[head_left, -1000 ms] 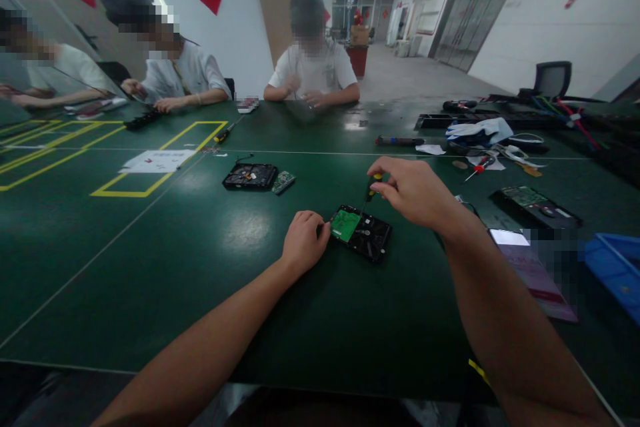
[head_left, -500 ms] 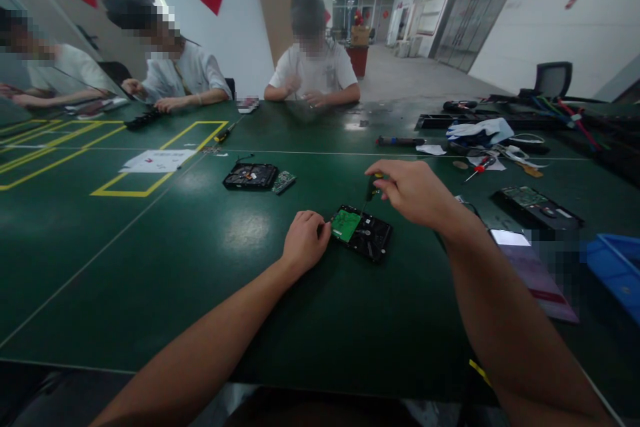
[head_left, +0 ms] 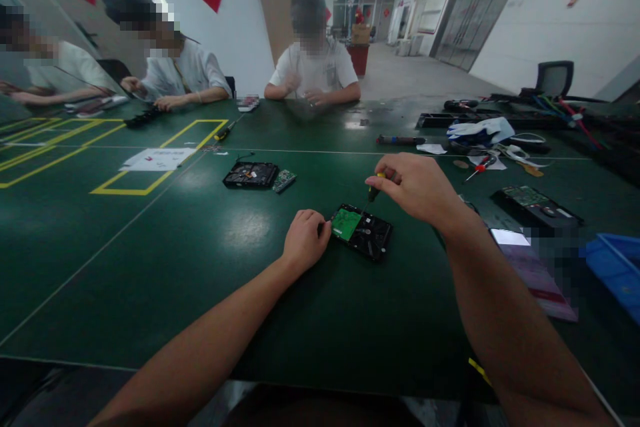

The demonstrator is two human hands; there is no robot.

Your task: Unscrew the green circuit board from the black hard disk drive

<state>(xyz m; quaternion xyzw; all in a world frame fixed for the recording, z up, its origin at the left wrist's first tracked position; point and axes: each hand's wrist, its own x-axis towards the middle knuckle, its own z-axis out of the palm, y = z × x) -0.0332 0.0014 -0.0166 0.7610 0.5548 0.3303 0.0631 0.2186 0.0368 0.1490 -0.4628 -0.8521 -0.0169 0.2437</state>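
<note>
**Both hands at the hard drive, screwdriver standing on it**

You are holding your right hand (head_left: 417, 188) above the far side of a hard drive (head_left: 363, 232). Its fingers (head_left: 376, 180) are pinching narrowly around the yellow-and-black handle of a small screwdriver (head_left: 373, 192). The screwdriver is standing nearly upright, with its tip pointing down onto the top of the drive, close to the green circuit board (head_left: 345, 223).

The hard drive is lying flat on the green worktop (head_left: 200, 260), straight ahead of you and between your two hands. The circuit board is facing up on its left half.

You are resting your left hand (head_left: 304, 240) on the worktop just left of the drive. Its fingers are curling inward with their tips against the drive's left corner. Whether they are gripping it or only pressing against it cannot be told.

Farther off to the left, a second opened drive (head_left: 250, 175) is lying with a small loose board (head_left: 284, 181) just beside it. Beyond that, a white sheet of paper (head_left: 157, 159) is sitting inside a yellow taped outline (head_left: 125, 192).

To your right, another drive (head_left: 535, 205), a red-handled screwdriver (head_left: 479, 167) and a blue bin (head_left: 617, 273) are lying well apart from your hands. Across the worktop, other people are sitting with their own hands in front of them.
</note>
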